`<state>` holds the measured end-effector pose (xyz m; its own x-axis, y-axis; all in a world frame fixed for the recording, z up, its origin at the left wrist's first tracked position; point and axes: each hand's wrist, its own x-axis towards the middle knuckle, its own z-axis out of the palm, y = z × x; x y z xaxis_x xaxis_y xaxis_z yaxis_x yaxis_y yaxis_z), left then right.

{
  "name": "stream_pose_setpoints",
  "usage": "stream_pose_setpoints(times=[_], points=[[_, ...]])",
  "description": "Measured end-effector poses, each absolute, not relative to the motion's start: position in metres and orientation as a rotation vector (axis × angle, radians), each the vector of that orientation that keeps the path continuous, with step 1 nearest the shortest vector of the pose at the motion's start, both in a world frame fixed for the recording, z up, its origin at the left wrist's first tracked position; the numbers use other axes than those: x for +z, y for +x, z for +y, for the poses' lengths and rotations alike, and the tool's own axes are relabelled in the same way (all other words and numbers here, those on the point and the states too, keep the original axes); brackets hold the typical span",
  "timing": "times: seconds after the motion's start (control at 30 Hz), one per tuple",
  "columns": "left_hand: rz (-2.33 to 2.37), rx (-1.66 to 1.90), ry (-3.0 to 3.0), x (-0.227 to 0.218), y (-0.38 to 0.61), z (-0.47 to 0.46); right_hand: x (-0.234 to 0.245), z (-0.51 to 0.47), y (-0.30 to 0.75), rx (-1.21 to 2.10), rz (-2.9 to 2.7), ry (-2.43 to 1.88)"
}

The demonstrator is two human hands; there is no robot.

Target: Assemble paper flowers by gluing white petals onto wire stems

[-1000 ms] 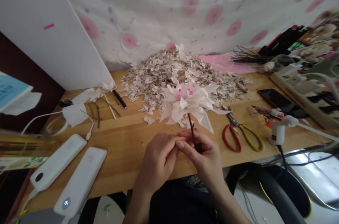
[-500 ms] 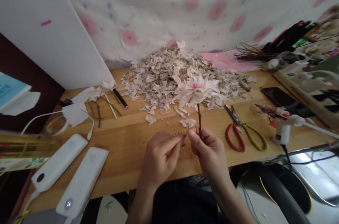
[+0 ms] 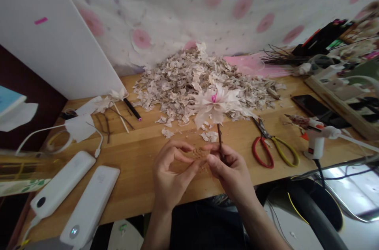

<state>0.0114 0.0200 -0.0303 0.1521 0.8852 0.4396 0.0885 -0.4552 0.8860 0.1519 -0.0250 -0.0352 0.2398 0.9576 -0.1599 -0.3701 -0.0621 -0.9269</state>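
Note:
My right hand (image 3: 229, 173) pinches the thin dark stem (image 3: 219, 136) of a pale paper-like flower (image 3: 216, 104) with a pink centre, holding it upright over the wooden table (image 3: 142, 151). My left hand (image 3: 170, 173) sits just left of it, fingers curled in a loose ring with thumb and forefinger apart, its fingertips near the stem's base. Nothing shows inside the left hand. Small crumbs lie on the table between the two hands.
A big heap of dried petal scraps (image 3: 192, 80) lies behind the flower. Red and yellow scissors (image 3: 271, 145) and a white glue gun (image 3: 315, 139) are at right, a phone (image 3: 310, 106) beyond. Two white power banks (image 3: 77, 194) lie at left, near a pen (image 3: 132, 109).
The flower has tipped up and away from me, from facing the camera to standing upright. My left hand's fingers have spread from a pinch into an open curl.

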Motion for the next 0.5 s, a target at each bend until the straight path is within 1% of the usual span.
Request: stream_pose_setpoints(times=[0.13, 0.27, 0.4, 0.5], points=[[0.953, 1.350, 1.755, -0.029, 0.009, 0.022, -0.034, -0.025, 0.153, 1.164, -0.842, -1.191], [0.961, 1.343, 1.769, -0.028, 0.010, 0.023, -0.032, -0.024, 0.149, 1.061, -0.874, -1.215], [0.964, 1.354, 1.741, -0.029, 0.015, 0.021, -0.032, -0.024, 0.143, 1.091, -0.826, -1.184], [0.957, 1.359, 1.728, -0.033, 0.015, 0.021, -0.031, -0.021, 0.144, 1.154, -0.680, -1.128]])
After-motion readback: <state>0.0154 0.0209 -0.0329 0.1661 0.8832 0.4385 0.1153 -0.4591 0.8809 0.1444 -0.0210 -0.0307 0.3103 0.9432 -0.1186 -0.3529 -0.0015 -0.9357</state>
